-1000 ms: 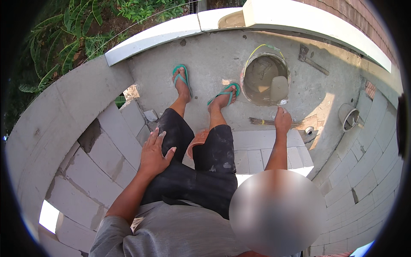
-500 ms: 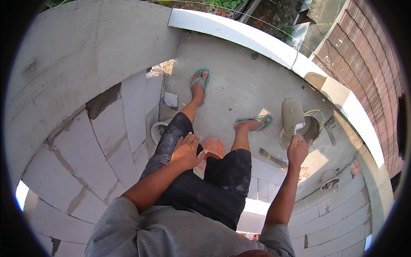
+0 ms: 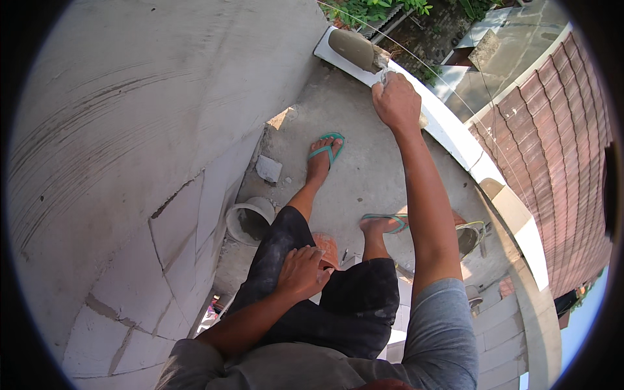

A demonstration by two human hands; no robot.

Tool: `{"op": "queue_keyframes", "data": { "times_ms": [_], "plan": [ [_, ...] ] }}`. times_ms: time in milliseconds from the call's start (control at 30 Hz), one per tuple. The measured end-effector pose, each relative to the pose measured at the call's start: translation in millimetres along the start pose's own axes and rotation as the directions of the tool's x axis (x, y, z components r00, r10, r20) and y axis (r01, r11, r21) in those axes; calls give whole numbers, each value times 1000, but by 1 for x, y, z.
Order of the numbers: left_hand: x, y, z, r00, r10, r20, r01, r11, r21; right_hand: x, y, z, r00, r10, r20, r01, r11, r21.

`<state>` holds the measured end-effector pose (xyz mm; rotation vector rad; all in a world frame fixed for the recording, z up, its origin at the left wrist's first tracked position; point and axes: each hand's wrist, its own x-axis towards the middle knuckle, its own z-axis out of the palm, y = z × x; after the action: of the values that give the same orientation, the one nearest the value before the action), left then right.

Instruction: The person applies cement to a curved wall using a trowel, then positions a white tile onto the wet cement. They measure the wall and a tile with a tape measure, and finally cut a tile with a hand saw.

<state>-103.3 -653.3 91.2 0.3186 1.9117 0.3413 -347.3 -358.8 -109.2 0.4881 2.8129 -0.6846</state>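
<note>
My right hand (image 3: 398,101) is closed around the handle of a grey, mortar-coated trowel (image 3: 352,49) with a rounded blade. I hold it far forward, over the far left end of the curved white block ledge (image 3: 458,140). Whether the blade touches the ledge top cannot be made out. My left hand (image 3: 303,273) lies on my left thigh, fingers stretched out and holding nothing. An orange-red bucket (image 3: 325,248) stands between my legs, partly hidden by the left hand and shorts.
A pale bucket (image 3: 250,221) with grey contents stands by the left block wall (image 3: 146,279). A broken white block piece (image 3: 268,168) lies on the concrete floor. At right, another bucket (image 3: 468,239) is partly behind my arm. A thin string (image 3: 448,90) runs above the ledge.
My right hand has carried the trowel from above the right-hand bucket forward and left to the ledge's far end. My left hand stays on the thigh. The view has turned.
</note>
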Motion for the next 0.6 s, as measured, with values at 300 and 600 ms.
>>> {"op": "queue_keyframes", "data": {
  "times_ms": [300, 600],
  "plan": [
    [2, -8, -9, 990, 72, -119, -75, 997, -28, -4, -4, 40, 988, -44, -145, 40, 999, -31],
    [5, -7, -9, 994, 91, -59, -90, 996, 9, -63, 65, 34, 976, 104, -190, -105, 994, 6]
  ]
}}
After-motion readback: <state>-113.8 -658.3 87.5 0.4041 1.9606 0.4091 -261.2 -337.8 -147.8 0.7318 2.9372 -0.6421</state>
